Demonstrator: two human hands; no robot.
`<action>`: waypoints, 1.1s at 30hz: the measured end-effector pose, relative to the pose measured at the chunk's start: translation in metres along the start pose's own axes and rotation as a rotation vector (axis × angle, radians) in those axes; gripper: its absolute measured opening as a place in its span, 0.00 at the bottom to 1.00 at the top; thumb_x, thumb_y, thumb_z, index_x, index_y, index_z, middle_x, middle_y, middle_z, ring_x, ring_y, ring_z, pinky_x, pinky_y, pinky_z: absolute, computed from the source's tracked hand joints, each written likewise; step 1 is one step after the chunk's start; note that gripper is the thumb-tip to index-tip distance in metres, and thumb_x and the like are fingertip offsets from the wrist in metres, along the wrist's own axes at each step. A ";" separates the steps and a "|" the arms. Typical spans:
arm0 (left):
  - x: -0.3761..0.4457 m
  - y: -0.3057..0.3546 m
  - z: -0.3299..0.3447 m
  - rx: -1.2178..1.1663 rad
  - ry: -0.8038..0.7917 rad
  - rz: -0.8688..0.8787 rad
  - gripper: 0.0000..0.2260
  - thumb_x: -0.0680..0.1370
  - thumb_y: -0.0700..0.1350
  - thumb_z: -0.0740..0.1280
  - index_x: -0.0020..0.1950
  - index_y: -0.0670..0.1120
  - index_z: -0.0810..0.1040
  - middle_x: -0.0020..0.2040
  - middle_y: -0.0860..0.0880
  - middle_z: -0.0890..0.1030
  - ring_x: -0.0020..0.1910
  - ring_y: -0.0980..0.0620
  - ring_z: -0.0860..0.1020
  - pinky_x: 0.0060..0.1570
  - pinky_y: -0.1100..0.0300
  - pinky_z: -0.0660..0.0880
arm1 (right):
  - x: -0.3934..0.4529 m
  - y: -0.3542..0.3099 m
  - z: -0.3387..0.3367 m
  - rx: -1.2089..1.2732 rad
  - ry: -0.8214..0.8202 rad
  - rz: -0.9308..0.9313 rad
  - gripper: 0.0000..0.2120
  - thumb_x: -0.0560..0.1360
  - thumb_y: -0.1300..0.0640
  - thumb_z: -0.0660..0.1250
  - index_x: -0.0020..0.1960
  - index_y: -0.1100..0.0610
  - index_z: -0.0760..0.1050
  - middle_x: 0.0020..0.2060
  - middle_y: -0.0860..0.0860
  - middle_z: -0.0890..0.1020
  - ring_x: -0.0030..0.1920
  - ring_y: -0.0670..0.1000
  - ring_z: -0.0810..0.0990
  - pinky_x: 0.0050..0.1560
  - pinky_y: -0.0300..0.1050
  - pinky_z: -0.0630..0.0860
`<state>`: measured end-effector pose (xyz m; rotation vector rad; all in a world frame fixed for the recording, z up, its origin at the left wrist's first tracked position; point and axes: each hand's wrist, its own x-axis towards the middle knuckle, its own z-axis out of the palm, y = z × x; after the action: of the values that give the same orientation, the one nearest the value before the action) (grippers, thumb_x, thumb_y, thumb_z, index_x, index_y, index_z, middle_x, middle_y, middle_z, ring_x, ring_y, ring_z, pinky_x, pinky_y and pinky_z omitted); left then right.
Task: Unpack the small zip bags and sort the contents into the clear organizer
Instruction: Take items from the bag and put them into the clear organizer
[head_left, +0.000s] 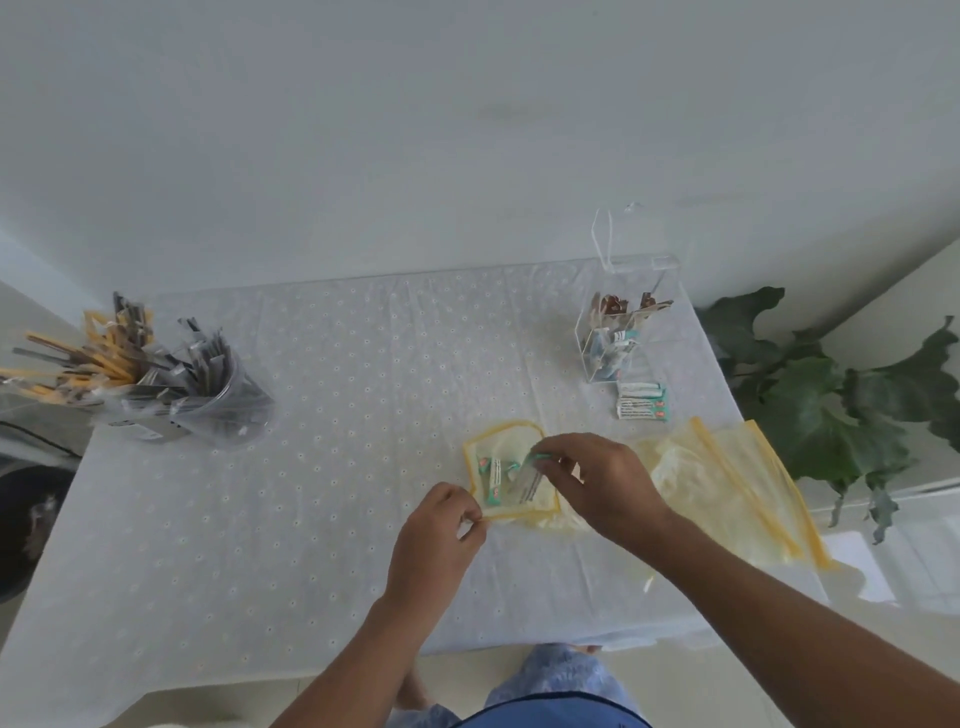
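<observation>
Here, a small zip bag (511, 470) with a yellow rim, flat on the table (311, 467) near its front middle, a few green-and-white sachets (493, 480) showing through it. Pinched at its near-left corner by the left hand (441, 525), thumb and forefinger closed on the yellow edge, other fingers curled. Right hand (597, 483) over the bag's right side, fingertips pinching one sachet (527, 475) with a green end, partly out of the bag's mouth. Just right of the bag, under and beyond the right wrist, more yellow-edged bags (727, 488) in a loose overlapping pile reaching the table's right edge. Farther back on the right, a clear organizer (631, 322) standing upright, lid raised; brown packets in its upper part, green-and-white sachets lower down, exact compartments hard to tell. Touching or just in front of its base, a short stack of sachets (641, 401) flat on the cloth. Well apart at the far left, a clear cup (208, 410) crammed with yellow and grey wrapped sticks, some fanned out over the table's left edge. Beyond the right edge, a leafy plant (831, 395). White dotted cloth over the whole table.
</observation>
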<state>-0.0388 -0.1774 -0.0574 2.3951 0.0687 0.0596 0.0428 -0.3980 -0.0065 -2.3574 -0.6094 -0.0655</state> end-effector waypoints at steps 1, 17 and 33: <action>0.000 0.001 0.001 -0.006 0.000 0.003 0.11 0.71 0.40 0.79 0.40 0.48 0.77 0.44 0.55 0.77 0.37 0.56 0.78 0.35 0.56 0.80 | 0.003 0.003 -0.011 0.013 0.005 0.039 0.06 0.76 0.58 0.75 0.52 0.51 0.84 0.41 0.43 0.85 0.37 0.42 0.79 0.39 0.40 0.78; 0.006 0.013 0.002 -0.011 -0.013 0.037 0.13 0.70 0.38 0.80 0.39 0.48 0.77 0.44 0.56 0.77 0.39 0.59 0.80 0.34 0.61 0.81 | 0.121 0.107 -0.133 0.013 0.464 0.729 0.09 0.80 0.53 0.66 0.51 0.54 0.83 0.43 0.53 0.86 0.46 0.56 0.85 0.52 0.54 0.82; 0.009 0.015 0.000 -0.019 -0.019 0.027 0.11 0.72 0.40 0.79 0.40 0.48 0.77 0.45 0.56 0.76 0.41 0.56 0.80 0.37 0.58 0.83 | 0.107 0.081 -0.109 -0.190 0.199 0.726 0.13 0.79 0.42 0.66 0.58 0.47 0.81 0.48 0.45 0.85 0.49 0.52 0.83 0.43 0.45 0.76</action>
<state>-0.0292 -0.1875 -0.0470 2.3776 0.0270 0.0502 0.1863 -0.4772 0.0484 -2.5728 0.3779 -0.0290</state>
